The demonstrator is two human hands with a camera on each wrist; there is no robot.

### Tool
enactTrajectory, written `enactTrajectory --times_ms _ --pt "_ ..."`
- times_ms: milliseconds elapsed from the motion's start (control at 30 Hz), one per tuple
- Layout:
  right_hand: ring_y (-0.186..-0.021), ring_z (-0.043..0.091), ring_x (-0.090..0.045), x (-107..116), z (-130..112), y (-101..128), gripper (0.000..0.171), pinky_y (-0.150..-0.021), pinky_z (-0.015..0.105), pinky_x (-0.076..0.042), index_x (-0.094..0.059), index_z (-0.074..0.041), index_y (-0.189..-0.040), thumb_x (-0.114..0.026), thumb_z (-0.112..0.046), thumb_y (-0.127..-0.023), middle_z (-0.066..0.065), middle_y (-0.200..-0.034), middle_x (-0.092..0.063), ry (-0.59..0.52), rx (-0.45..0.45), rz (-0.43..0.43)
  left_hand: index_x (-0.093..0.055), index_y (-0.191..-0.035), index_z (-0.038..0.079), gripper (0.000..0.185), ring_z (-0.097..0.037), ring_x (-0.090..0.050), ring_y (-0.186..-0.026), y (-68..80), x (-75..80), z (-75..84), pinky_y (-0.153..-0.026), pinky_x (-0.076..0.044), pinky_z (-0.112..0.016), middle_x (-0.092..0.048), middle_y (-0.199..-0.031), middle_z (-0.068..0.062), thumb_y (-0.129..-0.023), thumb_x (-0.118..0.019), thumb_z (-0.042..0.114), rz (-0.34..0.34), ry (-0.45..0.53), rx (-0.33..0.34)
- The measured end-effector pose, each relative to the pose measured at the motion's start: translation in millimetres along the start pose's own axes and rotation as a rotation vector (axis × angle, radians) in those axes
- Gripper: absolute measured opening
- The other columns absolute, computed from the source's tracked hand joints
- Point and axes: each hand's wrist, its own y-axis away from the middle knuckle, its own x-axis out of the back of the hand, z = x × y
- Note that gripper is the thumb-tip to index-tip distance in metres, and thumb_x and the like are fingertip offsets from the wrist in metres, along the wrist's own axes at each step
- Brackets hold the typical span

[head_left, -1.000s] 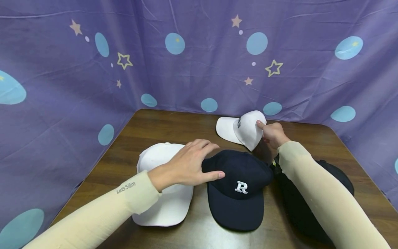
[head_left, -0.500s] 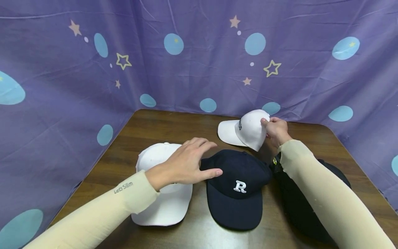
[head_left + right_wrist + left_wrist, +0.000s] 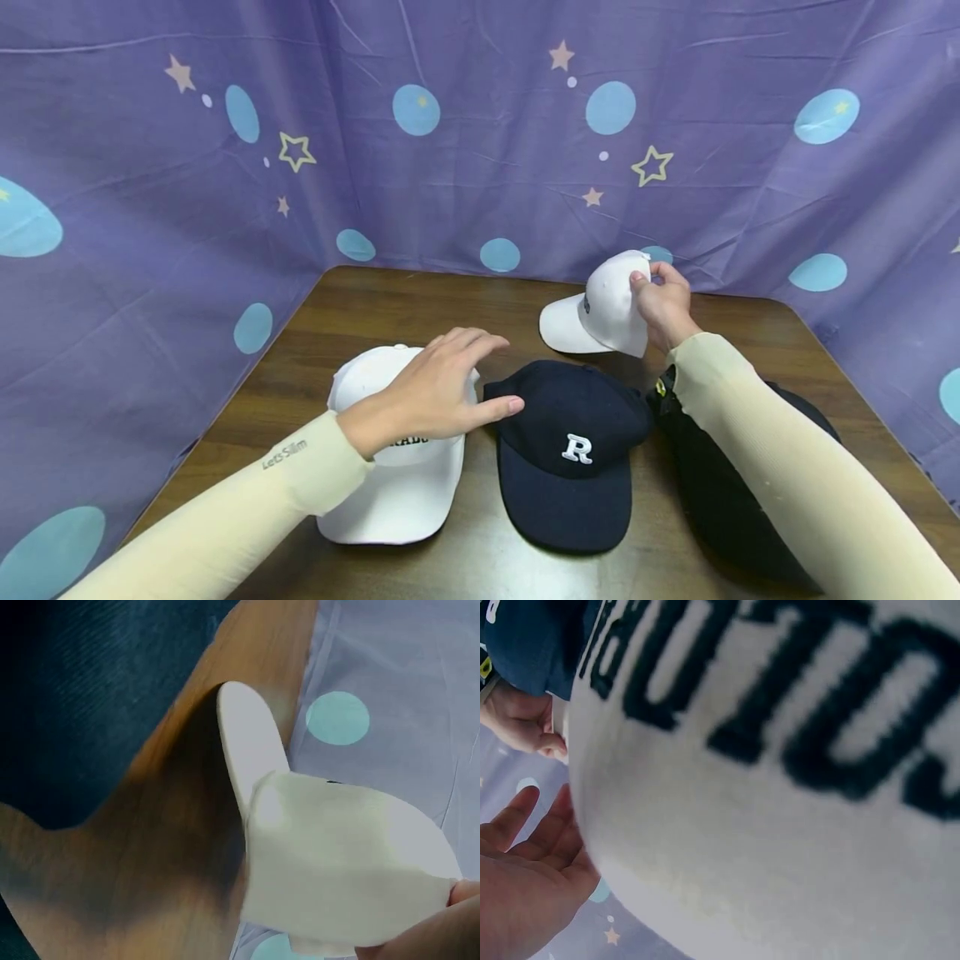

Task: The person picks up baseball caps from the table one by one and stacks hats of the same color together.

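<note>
My left hand lies flat with straight fingers on the crown of a white cap at the front left, its thumb stretched toward a navy cap with a white "R". In the left wrist view that white cap's dark lettering fills the frame above my palm. My right hand pinches the crown of a second white cap at the back, held tilted with its brim low over the table. A fingertip grips the fabric.
A black cap lies under my right forearm at the front right. The caps sit on a brown wooden table. A purple curtain with blue dots and stars closes in the back and both sides.
My right hand has raised and tilted the back white cap, shifting it slightly right. My left hand slid left off the navy cap onto the front white cap.
</note>
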Motion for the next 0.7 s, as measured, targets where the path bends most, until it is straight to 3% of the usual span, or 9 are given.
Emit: enactTrajectory --times_ms 367,700 --pt "-0.074 0.009 -0.055 -1.9 -14.0 9.9 0.011 -0.067 0.024 -0.047 -0.059 -0.021 -0.092 -0.065 -0.018 -0.101 -0.006 -0.077 -0.054 -0.047 0.104 -0.024 -0.057 -0.142 0.015 0.073 -0.023 -0.049 -0.134 5.3 10.8 -10.8 -0.114 -0.038 -0.048 -0.057 -0.141 -0.001 -0.091 -0.061 0.067 0.005 0.014 0.051" --pt "-0.069 0.008 -0.057 -3.6 -38.8 25.2 0.009 -0.060 0.021 -0.049 -0.061 -0.016 -0.093 -0.067 -0.013 -0.100 -0.006 -0.071 -0.055 -0.267 0.200 -0.119 -0.057 -0.143 0.013 0.073 -0.025 -0.048 -0.136 11.3 23.4 -23.3 -0.115 -0.036 -0.050 -0.058 -0.143 -0.002 -0.091 -0.064 0.064 0.035 0.003 0.110"
